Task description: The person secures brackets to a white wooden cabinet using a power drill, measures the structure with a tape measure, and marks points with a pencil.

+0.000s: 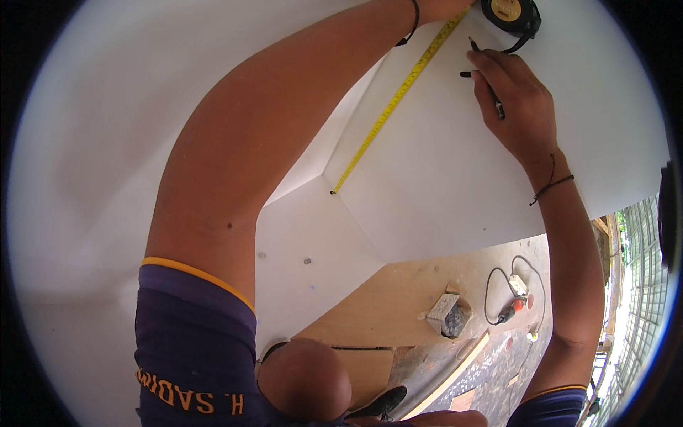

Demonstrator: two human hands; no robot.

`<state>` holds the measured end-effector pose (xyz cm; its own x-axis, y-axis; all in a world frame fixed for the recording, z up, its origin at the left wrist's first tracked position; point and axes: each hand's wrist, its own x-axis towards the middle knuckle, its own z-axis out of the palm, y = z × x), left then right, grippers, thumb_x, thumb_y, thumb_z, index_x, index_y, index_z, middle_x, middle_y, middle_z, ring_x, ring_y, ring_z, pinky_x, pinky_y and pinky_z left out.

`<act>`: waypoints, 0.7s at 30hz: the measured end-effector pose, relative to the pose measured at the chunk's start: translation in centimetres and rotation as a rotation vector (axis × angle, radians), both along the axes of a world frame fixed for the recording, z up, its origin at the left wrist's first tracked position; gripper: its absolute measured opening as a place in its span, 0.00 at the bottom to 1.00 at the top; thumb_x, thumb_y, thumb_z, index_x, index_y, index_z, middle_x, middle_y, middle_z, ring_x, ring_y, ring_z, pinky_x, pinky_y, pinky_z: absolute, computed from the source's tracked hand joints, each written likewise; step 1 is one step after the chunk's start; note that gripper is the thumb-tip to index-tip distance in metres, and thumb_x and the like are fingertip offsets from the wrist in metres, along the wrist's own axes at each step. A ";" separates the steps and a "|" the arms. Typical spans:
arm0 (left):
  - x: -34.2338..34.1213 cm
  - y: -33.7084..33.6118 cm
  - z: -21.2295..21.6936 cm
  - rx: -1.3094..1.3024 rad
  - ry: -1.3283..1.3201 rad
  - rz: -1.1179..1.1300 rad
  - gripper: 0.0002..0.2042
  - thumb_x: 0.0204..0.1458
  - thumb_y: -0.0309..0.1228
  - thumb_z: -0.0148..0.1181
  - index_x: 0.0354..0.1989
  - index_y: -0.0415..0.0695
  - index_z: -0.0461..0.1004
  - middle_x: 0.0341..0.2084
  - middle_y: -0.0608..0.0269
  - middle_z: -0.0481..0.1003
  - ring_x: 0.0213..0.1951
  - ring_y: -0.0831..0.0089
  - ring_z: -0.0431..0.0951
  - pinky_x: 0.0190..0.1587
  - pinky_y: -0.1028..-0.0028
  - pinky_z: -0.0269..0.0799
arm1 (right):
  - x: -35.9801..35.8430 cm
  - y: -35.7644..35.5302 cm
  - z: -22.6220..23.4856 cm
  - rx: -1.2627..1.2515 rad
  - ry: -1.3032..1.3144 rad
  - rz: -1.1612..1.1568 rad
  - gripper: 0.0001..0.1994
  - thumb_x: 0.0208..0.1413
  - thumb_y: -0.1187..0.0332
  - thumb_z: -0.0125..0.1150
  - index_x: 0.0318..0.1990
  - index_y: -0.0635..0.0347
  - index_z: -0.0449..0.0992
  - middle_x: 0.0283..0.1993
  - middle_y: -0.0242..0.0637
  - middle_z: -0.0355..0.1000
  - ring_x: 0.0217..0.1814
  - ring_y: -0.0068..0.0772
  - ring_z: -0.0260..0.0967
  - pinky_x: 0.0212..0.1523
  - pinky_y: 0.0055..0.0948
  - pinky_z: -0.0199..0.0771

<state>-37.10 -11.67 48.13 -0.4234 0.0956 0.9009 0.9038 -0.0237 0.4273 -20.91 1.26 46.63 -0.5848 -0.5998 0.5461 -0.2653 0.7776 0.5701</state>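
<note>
The person wears navy short sleeves [196, 320] edged in orange, the left bearing orange lettering [192, 402], two thin black bracelets [553, 186] and dark shoes [386, 403].

Illumination: bright, diffuse daylight, strongest between three and four o'clock, where the mesh [642, 245] washes out toward white. The white panel [434, 171] at two o'clock is evenly lit. Soft grey shading lies across the white surface [85, 135] at ten o'clock. Sharpness: the yellow tape [396, 102] at one o'clock shows clean edges; its graduations are too fine to read. Distortion: fisheye curvature bows the mesh along the rim; corners fall to black, with blue fringing at nine o'clock.
</note>
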 end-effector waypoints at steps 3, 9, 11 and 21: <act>0.2 0.0 0.0 -0.011 -0.009 -0.012 0.10 0.52 0.31 0.59 0.28 0.35 0.78 0.24 0.46 0.78 0.30 0.53 0.79 0.37 0.61 0.73 | 0.1 0.0 -0.1 -0.004 0.003 -0.009 0.13 0.53 0.71 0.63 0.47 0.52 0.76 0.45 0.30 0.76 0.44 0.34 0.76 0.42 0.32 0.80; -0.5 0.5 -0.3 0.014 0.029 0.010 0.10 0.51 0.31 0.59 0.28 0.35 0.78 0.24 0.47 0.78 0.30 0.53 0.79 0.37 0.62 0.73 | 0.0 -0.3 -0.1 -0.030 0.021 0.016 0.11 0.54 0.71 0.63 0.46 0.52 0.76 0.42 0.31 0.77 0.41 0.35 0.76 0.39 0.32 0.80; -0.4 0.7 -0.4 0.008 -0.016 -0.032 0.10 0.51 0.31 0.59 0.28 0.35 0.78 0.24 0.47 0.78 0.30 0.54 0.79 0.37 0.62 0.73 | 0.3 -0.5 -0.2 -0.099 -0.015 -0.050 0.10 0.54 0.70 0.63 0.45 0.52 0.76 0.40 0.30 0.77 0.39 0.35 0.76 0.37 0.32 0.80; -0.6 0.9 -0.1 0.029 -0.005 -0.018 0.09 0.52 0.31 0.59 0.28 0.37 0.78 0.25 0.49 0.79 0.30 0.55 0.79 0.36 0.63 0.74 | -1.0 -0.5 0.4 -0.051 0.096 -0.004 0.09 0.55 0.69 0.62 0.44 0.50 0.77 0.37 0.28 0.78 0.38 0.31 0.76 0.33 0.31 0.79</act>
<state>-37.67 -10.79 48.01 -0.4265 0.0771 0.9012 0.9009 -0.0528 0.4309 -21.87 0.78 47.01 -0.5304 -0.5677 0.6296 -0.2081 0.8072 0.5524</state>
